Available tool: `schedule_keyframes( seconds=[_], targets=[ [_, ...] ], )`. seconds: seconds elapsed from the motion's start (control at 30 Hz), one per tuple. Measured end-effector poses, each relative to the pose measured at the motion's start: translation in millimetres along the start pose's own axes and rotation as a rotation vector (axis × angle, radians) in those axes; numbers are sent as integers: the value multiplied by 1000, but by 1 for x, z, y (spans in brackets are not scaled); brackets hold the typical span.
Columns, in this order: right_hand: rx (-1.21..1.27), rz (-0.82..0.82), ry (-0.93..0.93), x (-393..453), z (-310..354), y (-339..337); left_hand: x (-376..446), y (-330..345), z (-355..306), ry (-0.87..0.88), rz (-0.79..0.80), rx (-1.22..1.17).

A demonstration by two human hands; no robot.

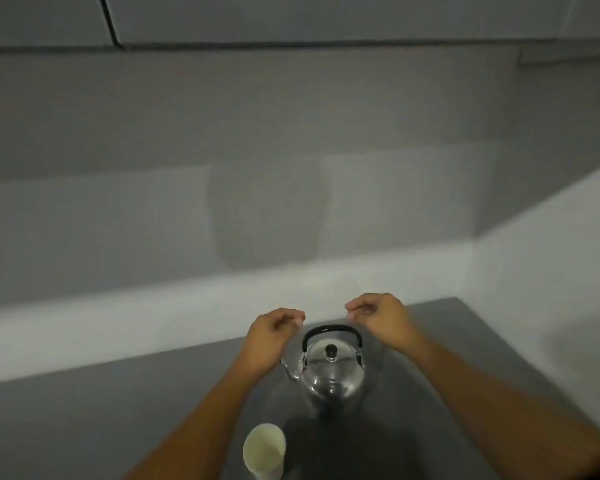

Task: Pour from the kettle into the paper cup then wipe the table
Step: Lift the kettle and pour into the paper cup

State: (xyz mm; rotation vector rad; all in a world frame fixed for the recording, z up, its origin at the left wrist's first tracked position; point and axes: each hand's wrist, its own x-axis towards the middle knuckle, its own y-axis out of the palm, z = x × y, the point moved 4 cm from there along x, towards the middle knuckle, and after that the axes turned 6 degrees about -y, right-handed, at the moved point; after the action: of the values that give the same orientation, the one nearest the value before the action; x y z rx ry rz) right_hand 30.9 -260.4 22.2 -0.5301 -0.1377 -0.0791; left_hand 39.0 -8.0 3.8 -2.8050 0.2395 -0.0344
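Observation:
A shiny steel kettle [331, 370] with a black arched handle and black lid knob stands on the grey table [84, 420], its spout pointing left. A white paper cup [264, 451] stands upright nearer to me, left of the kettle. My left hand [272, 336] hovers above and left of the kettle, over the spout side, fingers loosely curled and holding nothing. Above and right of the handle floats my right hand [383, 318], fingers also loosely curled and holding nothing. Neither hand touches the kettle.
A plain pale wall [257, 168] rises right behind the table's far edge. The table's right edge [499, 344] runs diagonally toward me. No cloth is in view.

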Motion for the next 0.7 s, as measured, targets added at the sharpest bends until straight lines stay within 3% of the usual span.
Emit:
schedule_keyframes(
  seconds=[0.3, 0.43, 0.7],
  targets=[
    [-47, 144, 7, 23, -50, 33, 31, 37, 47, -132, 5, 48],
    [-124, 202, -55, 24, -55, 42, 37, 45, 61, -147, -4, 82],
    [-51, 215, -70, 23, -55, 44, 33, 47, 70, -126, -106, 37]
  ],
)
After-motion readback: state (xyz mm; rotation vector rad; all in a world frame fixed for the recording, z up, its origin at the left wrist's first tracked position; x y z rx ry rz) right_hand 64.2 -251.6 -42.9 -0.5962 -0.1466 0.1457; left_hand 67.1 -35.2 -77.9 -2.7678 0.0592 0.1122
